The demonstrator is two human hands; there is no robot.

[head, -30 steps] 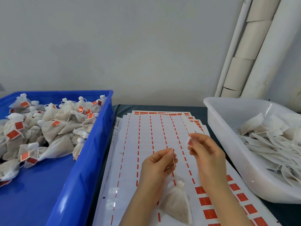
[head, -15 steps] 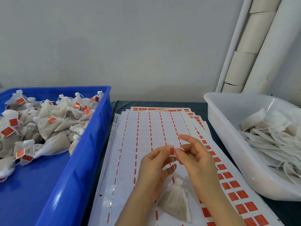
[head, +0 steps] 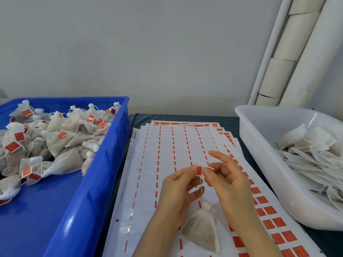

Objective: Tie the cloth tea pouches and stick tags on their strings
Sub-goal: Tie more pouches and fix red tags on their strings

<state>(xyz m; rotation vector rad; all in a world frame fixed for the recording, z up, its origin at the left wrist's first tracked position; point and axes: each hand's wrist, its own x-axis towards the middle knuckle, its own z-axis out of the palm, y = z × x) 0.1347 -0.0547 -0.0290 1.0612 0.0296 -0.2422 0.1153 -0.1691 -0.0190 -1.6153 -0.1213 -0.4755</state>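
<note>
Tag now at the string

**No writing can be read**

A barcode and a line of tiny print stand on the edge of the sticker sheet, up and left of the left hand. Both are too small to read. The red tag pinched by that hand and the right hand bears pale marks, blurred. So do the red stickers to the right of the right hand.
</note>
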